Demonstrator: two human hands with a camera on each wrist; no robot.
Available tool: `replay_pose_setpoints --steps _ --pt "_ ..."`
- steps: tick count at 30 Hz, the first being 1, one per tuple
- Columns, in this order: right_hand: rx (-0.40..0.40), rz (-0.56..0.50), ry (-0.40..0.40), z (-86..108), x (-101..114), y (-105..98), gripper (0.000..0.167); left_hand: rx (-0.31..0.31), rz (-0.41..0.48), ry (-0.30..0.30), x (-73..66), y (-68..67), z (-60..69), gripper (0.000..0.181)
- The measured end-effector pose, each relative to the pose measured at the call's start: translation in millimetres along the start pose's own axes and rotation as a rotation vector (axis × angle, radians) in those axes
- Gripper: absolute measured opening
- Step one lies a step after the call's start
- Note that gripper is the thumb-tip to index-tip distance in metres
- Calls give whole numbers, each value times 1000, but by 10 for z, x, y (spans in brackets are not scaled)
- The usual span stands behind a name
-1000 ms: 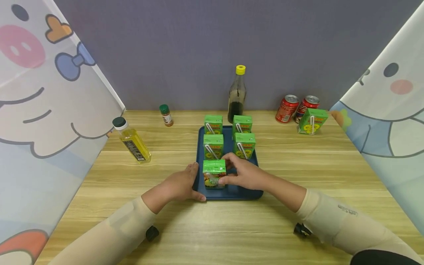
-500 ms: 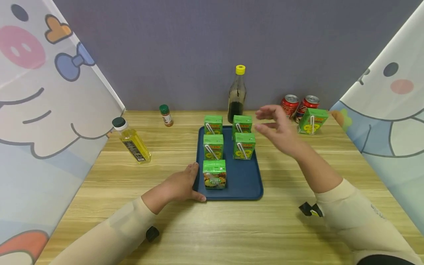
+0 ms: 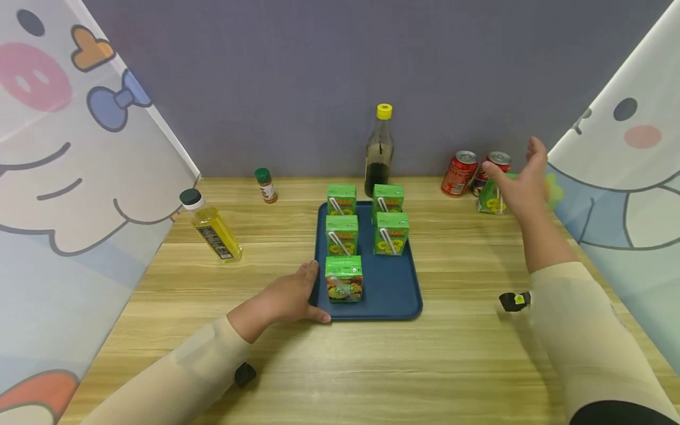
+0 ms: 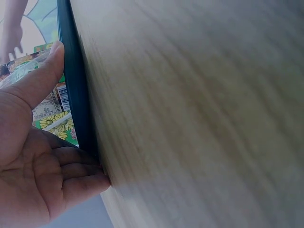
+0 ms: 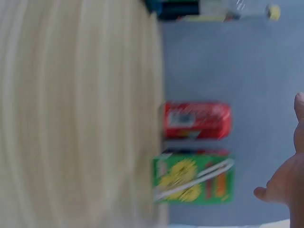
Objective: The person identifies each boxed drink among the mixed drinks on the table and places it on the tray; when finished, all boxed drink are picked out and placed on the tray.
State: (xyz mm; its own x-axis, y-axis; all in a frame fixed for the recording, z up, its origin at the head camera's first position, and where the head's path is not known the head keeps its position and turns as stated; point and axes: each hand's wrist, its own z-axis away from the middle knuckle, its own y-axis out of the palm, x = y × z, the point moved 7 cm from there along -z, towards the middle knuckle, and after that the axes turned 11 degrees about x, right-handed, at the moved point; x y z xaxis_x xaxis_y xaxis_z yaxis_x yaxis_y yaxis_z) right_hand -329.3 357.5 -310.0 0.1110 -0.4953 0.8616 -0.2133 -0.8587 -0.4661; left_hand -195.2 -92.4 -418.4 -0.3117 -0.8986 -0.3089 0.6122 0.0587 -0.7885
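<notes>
My left hand (image 3: 287, 297) rests at the near left corner of a dark blue tray (image 3: 390, 295), fingers along its side and thumb at the front edge. In the left wrist view its fingers touch the tray's rim (image 4: 76, 90). On the tray stand several green drink cartons, among them a front one (image 3: 344, 280) turned with its fruit-pictured side forward. My right hand (image 3: 523, 186) is raised at the back right with fingers spread, holding nothing. It partly hides a lone green drink carton (image 3: 491, 202) on the table, whose straw shows in the right wrist view (image 5: 194, 179).
Two red drink cans stand by the lone carton, the left can (image 3: 460, 173) in plainer view. A dark sauce bottle (image 3: 379, 153) with a yellow cap stands behind the tray. To the left are an oil bottle (image 3: 215, 230) and a small spice jar (image 3: 267, 186).
My right hand has let go of the front carton on the tray and moved up and right to the lone carton. My left hand has stayed at the tray.
</notes>
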Motion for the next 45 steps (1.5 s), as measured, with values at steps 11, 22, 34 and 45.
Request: replay_pose_setpoints --steps 11,22,34,45 --pt "82 -16 257 -139 -828 -90 114 5 -1 5 -2 -1 0 123" --pt "157 -55 250 -178 -1166 -29 88 8 -13 2 -16 8 -1 123" --pt "106 135 203 -133 -1056 -71 89 3 -9 3 -10 -1 0 123" --pt "123 -65 40 29 -337 69 43 5 -15 3 -22 -5 12 122"
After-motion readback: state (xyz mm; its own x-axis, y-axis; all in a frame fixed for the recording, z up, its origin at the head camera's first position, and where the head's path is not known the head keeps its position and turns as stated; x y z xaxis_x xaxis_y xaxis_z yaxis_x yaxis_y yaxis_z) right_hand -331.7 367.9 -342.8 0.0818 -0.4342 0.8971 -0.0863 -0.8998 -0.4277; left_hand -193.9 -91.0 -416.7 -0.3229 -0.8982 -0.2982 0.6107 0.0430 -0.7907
